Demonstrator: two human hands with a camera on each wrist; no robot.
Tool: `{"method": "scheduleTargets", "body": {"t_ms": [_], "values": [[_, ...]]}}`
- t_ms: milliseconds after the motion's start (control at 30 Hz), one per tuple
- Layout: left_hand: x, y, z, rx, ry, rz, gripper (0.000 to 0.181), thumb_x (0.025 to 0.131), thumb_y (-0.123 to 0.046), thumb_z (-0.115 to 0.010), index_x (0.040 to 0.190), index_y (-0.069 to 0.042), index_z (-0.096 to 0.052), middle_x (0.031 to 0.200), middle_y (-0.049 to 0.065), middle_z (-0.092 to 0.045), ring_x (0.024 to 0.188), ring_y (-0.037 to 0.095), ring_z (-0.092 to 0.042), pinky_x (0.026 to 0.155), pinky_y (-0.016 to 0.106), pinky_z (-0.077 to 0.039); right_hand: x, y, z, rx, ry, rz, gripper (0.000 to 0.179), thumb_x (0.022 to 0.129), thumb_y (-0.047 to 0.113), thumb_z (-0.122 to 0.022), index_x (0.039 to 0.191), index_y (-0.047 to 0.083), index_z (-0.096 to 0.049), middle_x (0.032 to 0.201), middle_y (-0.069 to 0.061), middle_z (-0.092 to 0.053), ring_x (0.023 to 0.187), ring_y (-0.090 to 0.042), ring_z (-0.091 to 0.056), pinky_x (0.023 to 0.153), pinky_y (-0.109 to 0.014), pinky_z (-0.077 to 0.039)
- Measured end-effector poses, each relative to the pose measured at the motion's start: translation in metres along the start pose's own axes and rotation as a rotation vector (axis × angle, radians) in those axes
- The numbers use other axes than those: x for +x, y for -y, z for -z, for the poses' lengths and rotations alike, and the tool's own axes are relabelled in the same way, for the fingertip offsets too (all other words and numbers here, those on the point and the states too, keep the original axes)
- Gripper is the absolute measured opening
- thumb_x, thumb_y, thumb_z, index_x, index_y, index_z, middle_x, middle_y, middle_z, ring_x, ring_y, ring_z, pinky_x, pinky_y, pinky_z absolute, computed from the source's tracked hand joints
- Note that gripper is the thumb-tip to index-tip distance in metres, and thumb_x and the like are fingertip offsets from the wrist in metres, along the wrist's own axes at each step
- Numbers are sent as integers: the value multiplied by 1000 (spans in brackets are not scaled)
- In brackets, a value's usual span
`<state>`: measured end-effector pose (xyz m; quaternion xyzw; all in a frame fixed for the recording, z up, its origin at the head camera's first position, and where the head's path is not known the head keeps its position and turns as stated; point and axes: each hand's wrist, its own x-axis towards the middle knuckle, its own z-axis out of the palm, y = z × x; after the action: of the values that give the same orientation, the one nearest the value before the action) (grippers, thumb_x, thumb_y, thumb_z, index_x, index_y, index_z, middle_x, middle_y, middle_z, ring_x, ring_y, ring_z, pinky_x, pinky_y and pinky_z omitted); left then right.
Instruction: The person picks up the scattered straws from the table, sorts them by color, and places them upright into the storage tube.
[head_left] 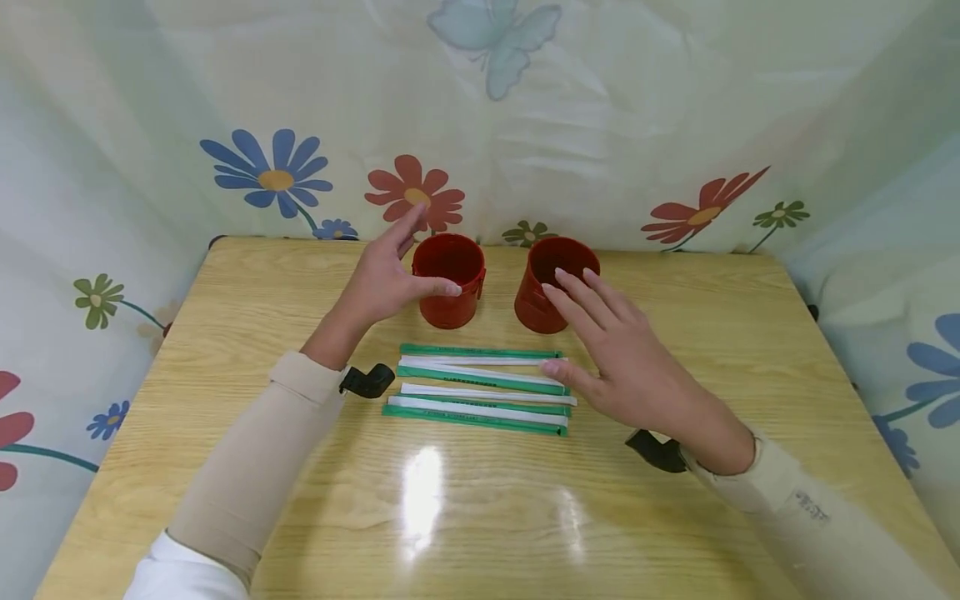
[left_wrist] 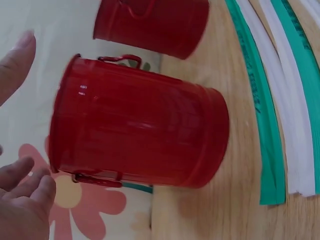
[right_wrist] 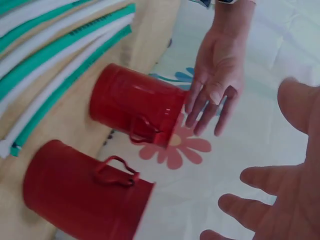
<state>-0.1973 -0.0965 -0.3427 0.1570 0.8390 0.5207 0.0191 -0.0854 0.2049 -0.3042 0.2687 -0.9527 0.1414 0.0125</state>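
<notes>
Two small red metal buckets with little side handles stand upright on the table, side by side. Beside the left bucket (head_left: 448,313) is my left hand (head_left: 382,279), thumb and fingers spread around its rim; the left wrist view shows the fingers just off the rim. My right hand (head_left: 626,358) hovers at the near right side of the right bucket (head_left: 534,302), its fingers extended and overlapping the bucket in the head view. In the right wrist view, the fingers are spread with nothing between them. Neither hand grips anything.
Several long, slim green and white paper-like packets (head_left: 480,423) lie in a row on the wooden table (head_left: 322,500), in front of the buckets. Behind the table's far edge hangs a flower-patterned curtain (head_left: 585,167), which also covers both sides.
</notes>
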Motion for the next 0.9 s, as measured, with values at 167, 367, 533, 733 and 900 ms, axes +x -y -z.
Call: {"method": "scheduleTargets", "body": {"t_ms": [167, 367, 533, 733, 900], "values": [[3, 1, -1, 31, -4, -16, 118, 71, -31, -89, 159, -32, -11, 165, -7, -22, 150, 25, -31, 109, 47, -47, -2, -4, -8, 50, -34, 2, 79, 94, 42, -64, 158, 22, -22, 166, -4, -20, 153, -36, -16, 117, -65, -23], [10, -2, -7, -9, 11, -49, 118, 70, -30, -90, 158, -38, -11, 164, -4, -26, 148, 23, -33, 103, 46, -52, -6, -9, -13, 123, -54, -9, 70, 98, 38, -60, 156, 19, -27, 164, -4, -23, 150, -33, -23, 115, -62, -29], [15, -2, -10, 17, 16, -65, 116, 70, -32, -90, 156, -42, -13, 162, -3, -29, 145, 26, -35, 99, 48, -54, -8, -12, -17, 213, -62, -45, 64, 99, 37, -58, 155, 21, -31, 163, -2, -27, 150, -32, -25, 116, -62, -28], [11, 4, -11, 44, 25, -41, 114, 71, -29, -89, 156, -41, -15, 161, 0, -31, 142, 30, -39, 94, 49, -56, -8, -17, -28, 321, -45, -62, 58, 101, 36, -55, 153, 21, -35, 161, -1, -31, 150, -28, -29, 117, -58, -30], [7, 0, -10, 23, 26, -53, 111, 74, -23, -87, 158, -33, -16, 161, 3, -32, 144, 28, -38, 98, 50, -54, -5, -24, -36, 372, -76, -62, 51, 102, 30, -53, 149, 14, -41, 157, -4, -39, 145, -27, -37, 115, -55, -36]]}}
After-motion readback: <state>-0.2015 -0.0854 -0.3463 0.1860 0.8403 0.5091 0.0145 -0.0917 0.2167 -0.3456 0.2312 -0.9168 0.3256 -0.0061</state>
